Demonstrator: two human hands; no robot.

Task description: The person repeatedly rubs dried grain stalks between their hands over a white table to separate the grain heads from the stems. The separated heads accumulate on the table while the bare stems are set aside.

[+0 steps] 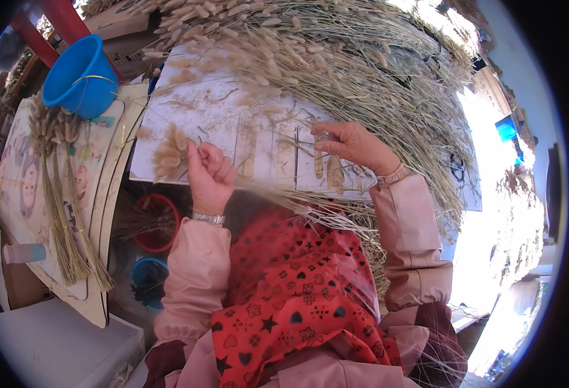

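My left hand (211, 174) is closed around a small bunch of dried bunny-tail grass (169, 154). Its fluffy heads stick out to the left, and the stems trail right, past the white board's front edge and over my lap. My right hand (350, 144) hovers above the white worktop (265, 114), thumb and fingers parted. A few loose stalks lie just left of its fingertips; whether they touch cannot be made out. Beyond both hands, a large heap of the same dried grass (362, 72) covers the back and right of the worktop, heads pointing left.
Tied bundles (66, 208) lie on a printed board (10, 194) at left, beside a blue bucket (83, 89). Below are a red bucket (175, 220) and a smaller blue one (141, 271). Black-handled scissors (457, 167) rest at right. A red patterned apron (294, 291) covers my lap.
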